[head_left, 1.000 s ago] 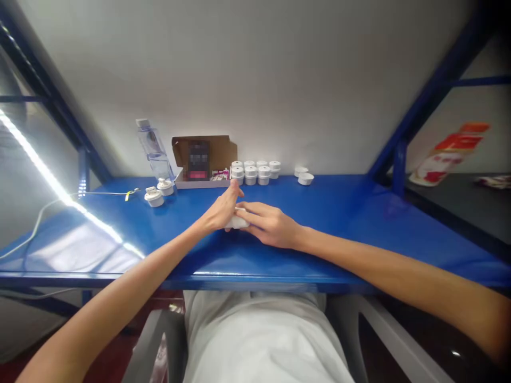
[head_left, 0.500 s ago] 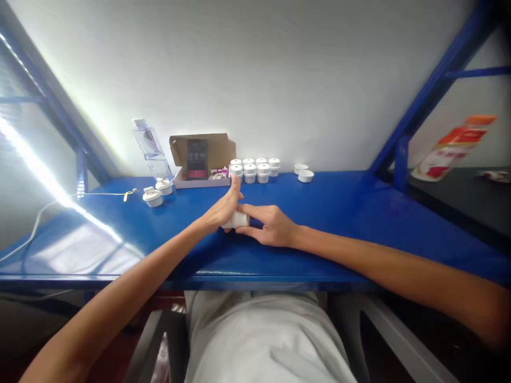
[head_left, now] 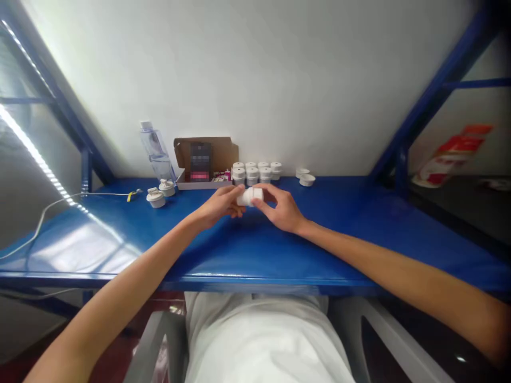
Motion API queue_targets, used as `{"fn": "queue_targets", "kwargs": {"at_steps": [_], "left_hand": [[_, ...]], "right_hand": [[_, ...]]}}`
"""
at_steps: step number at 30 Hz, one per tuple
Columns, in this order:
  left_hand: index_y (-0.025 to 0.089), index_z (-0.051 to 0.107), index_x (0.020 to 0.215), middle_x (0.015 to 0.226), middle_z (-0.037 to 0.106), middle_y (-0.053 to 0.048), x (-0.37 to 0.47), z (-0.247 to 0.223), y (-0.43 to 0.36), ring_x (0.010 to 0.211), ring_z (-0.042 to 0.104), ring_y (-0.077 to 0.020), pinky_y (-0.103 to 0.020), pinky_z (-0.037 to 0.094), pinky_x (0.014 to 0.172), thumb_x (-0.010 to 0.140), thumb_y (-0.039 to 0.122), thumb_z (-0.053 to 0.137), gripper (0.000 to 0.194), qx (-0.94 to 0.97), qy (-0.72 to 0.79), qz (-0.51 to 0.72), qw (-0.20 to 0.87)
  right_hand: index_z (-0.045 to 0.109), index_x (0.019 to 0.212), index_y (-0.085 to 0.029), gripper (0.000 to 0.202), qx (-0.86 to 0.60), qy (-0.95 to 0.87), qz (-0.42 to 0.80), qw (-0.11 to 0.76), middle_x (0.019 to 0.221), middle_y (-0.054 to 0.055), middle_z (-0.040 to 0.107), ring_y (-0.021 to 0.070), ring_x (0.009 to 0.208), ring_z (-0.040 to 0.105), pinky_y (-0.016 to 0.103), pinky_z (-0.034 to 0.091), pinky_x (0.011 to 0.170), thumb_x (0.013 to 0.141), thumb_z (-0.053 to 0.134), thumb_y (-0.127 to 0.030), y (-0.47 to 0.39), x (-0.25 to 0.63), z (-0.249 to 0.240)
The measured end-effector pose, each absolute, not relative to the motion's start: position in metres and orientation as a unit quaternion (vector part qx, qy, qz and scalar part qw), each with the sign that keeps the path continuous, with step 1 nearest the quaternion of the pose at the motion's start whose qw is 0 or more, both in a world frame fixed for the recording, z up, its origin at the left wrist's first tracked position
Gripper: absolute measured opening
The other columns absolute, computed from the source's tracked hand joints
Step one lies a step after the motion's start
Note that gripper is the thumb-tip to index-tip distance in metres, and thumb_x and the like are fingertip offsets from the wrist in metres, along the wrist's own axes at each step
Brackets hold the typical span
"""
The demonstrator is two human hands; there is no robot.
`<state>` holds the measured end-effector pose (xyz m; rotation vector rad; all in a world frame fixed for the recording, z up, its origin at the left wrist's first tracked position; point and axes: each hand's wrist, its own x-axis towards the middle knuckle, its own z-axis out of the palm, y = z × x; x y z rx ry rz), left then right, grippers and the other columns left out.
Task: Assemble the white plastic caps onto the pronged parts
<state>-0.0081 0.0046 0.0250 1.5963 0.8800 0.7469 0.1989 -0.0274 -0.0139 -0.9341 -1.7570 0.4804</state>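
Observation:
Over the middle of the blue table, both hands hold a small white plastic fitting [head_left: 248, 197] on its side. It looks cylindrical, with a ridge round its middle. My left hand [head_left: 221, 206] is closed on the left end, thumb on top and the other fingers curled beneath. On the right end, my right hand [head_left: 280, 208] pinches it between thumb and fingers. Just behind the hands, several similar white fittings [head_left: 252, 173] stand upright in two rows. Two shallow white cups [head_left: 307, 181] sit to their right.
An open cardboard box [head_left: 204, 185] with a dark item and small packets stands at the back. Left of it are a tilted clear bottle [head_left: 157, 154] and two white knobbed pieces [head_left: 155, 198]. A white cable [head_left: 104, 194] crosses the blue table [head_left: 319, 244]. An orange-capped bottle [head_left: 443, 165] is at right.
Both hands have lifted the white fitting away from me and slightly right. My left palm, flat against its end before, has turned and its fingers now grip the fitting.

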Motion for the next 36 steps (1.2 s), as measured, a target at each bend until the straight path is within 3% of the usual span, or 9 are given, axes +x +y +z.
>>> {"fn": "queue_targets", "kwargs": {"at_steps": [5,7,11,14,22,26,29,33,36], "left_hand": [[0.017,0.061,0.103,0.104,0.07,-0.008,-0.007,0.02,0.005,0.099,0.066,-0.0208,-0.029,0.05,0.08,0.086,0.044,0.072,0.033,0.797,0.278,0.421,0.332],[0.017,0.064,0.103,0.106,0.07,-0.008,-0.007,0.021,0.007,0.102,0.065,-0.022,-0.03,0.049,0.083,0.089,0.041,0.068,0.028,0.826,0.279,0.416,0.257],[0.018,0.064,0.1,0.102,0.07,-0.008,-0.014,0.022,0.013,0.096,0.066,-0.023,-0.034,0.051,0.083,0.091,0.043,0.063,0.027,0.856,0.327,0.362,0.172],[0.018,0.064,0.095,0.099,0.071,-0.008,-0.021,0.02,0.018,0.094,0.066,-0.0239,-0.036,0.051,0.085,0.09,0.041,0.061,0.024,0.874,0.346,0.314,0.135],[0.019,0.066,0.094,0.1,0.07,-0.009,-0.022,0.008,0.02,0.091,0.067,-0.0239,-0.036,0.052,0.083,0.09,0.041,0.06,0.023,0.912,0.327,0.22,0.114],[0.02,0.067,0.095,0.1,0.07,-0.009,-0.024,0.011,0.023,0.092,0.066,-0.0242,-0.037,0.052,0.084,0.09,0.043,0.059,0.025,0.918,0.329,0.198,0.098],[0.02,0.068,0.099,0.106,0.07,-0.01,-0.037,0.019,0.031,0.1,0.066,-0.0271,-0.039,0.051,0.09,0.09,0.043,0.057,0.027,0.899,0.385,0.204,0.042],[0.019,0.066,0.112,0.123,0.066,-0.017,-0.076,0.037,0.047,0.121,0.058,-0.0371,-0.051,0.048,0.099,0.089,0.044,0.055,0.035,0.797,0.564,0.192,-0.104],[0.016,0.062,0.123,0.134,0.06,-0.024,-0.111,0.05,0.056,0.129,0.051,-0.0457,-0.061,0.045,0.099,0.088,0.051,0.056,0.05,0.692,0.692,0.165,-0.123]], "right_hand": [[0.068,0.091,-0.019,0.053,-0.438,-0.676,0.323,0.497,0.075,0.004,0.07,0.02,0.063,0.066,0.031,0.052,0.059,0.092,0.053,-0.07,-0.014,0.199,-0.022],[0.068,0.088,-0.019,0.053,-0.468,-0.679,0.276,0.493,0.073,0.004,0.069,0.0196,0.063,0.064,0.03,0.05,0.06,0.094,0.05,-0.069,-0.004,0.207,-0.02],[0.066,0.104,-0.021,0.041,-0.551,-0.686,0.064,0.472,0.076,0.002,0.068,0.0219,0.072,0.064,0.032,0.049,0.069,0.082,0.07,-0.056,0.021,0.246,-0.013],[0.062,0.101,-0.021,0.045,-0.617,-0.66,0.004,0.43,0.08,0.003,0.069,0.024,0.076,0.065,0.034,0.05,0.073,0.073,0.078,-0.052,0.042,0.279,-0.016],[0.066,0.095,-0.019,0.019,-0.577,-0.672,0.09,0.456,0.103,0.01,0.076,0.0252,0.094,0.073,0.039,0.057,0.089,0.082,0.068,-0.032,0.066,0.297,-0.035],[0.073,0.106,-0.018,0.026,-0.585,-0.698,0.007,0.412,0.115,0.011,0.076,0.0264,0.103,0.071,0.042,0.055,0.098,0.086,0.061,-0.028,0.066,0.305,-0.029],[0.072,0.119,-0.015,0.038,-0.642,-0.686,-0.068,0.335,0.126,0.014,0.072,0.0311,0.119,0.065,0.044,0.048,0.108,0.085,0.062,-0.026,0.063,0.321,-0.025],[0.062,0.141,-0.017,0.059,-0.724,-0.649,-0.025,0.234,0.132,0.017,0.069,0.0355,0.119,0.065,0.047,0.051,0.101,0.084,0.066,-0.031,0.059,0.341,-0.024],[0.069,0.129,-0.02,0.044,-0.716,-0.65,-0.009,0.254,0.121,0.014,0.074,0.0309,0.111,0.069,0.041,0.053,0.096,0.086,0.062,-0.028,0.06,0.344,-0.023]]}}
